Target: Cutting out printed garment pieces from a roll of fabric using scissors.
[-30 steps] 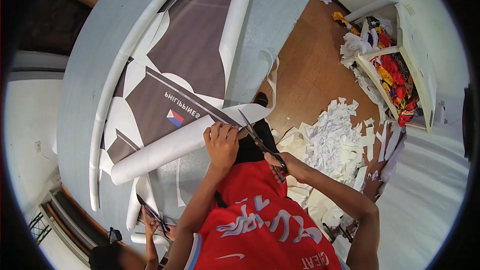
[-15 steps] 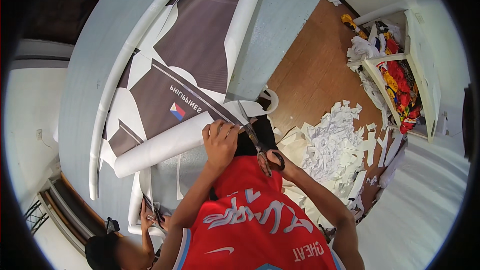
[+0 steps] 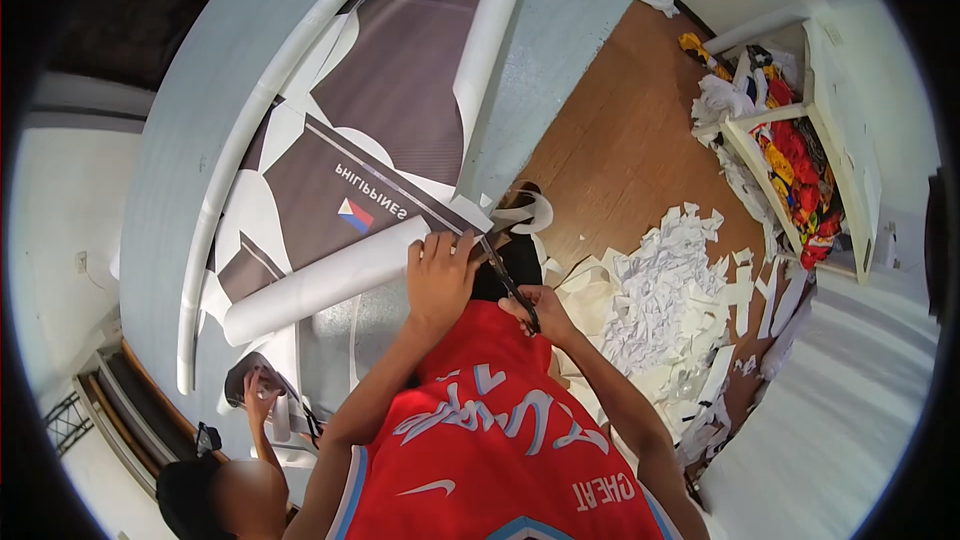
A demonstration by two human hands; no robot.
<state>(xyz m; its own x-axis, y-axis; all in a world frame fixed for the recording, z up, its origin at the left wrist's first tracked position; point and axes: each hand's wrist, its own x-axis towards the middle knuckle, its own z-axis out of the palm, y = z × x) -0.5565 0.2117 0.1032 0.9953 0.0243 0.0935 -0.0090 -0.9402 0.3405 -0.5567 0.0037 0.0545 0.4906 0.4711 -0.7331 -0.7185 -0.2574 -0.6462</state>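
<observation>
My right hand [image 3: 538, 314] is closed around the handles of dark scissors [image 3: 512, 288]. The blades reach up and left to the near corner of a printed sheet [image 3: 310, 195], which carries dark grey garment shapes, white gaps and a small flag. My left hand [image 3: 441, 275] grips the sheet's edge beside the blades, its bent fingers over the right end of a white rolled part [image 3: 325, 280]. Its thumb is mostly hidden. Just past the blades, a curled white offcut [image 3: 535, 212] hangs off the table's edge.
A long white roll [image 3: 235, 160] curves along the far side of the blue-grey table [image 3: 160, 250]. At lower left a co-worker's hand [image 3: 262, 392] handles a dark grey piece. White scraps [image 3: 665, 285] heap on the brown floor [image 3: 620, 130]; a shelf [image 3: 800, 155] holds colourful cloth.
My right hand and the scissors have shifted left, with the blades at the sheet's corner. The white strip there has dropped lower. The co-worker's hand has moved up with a dark piece.
</observation>
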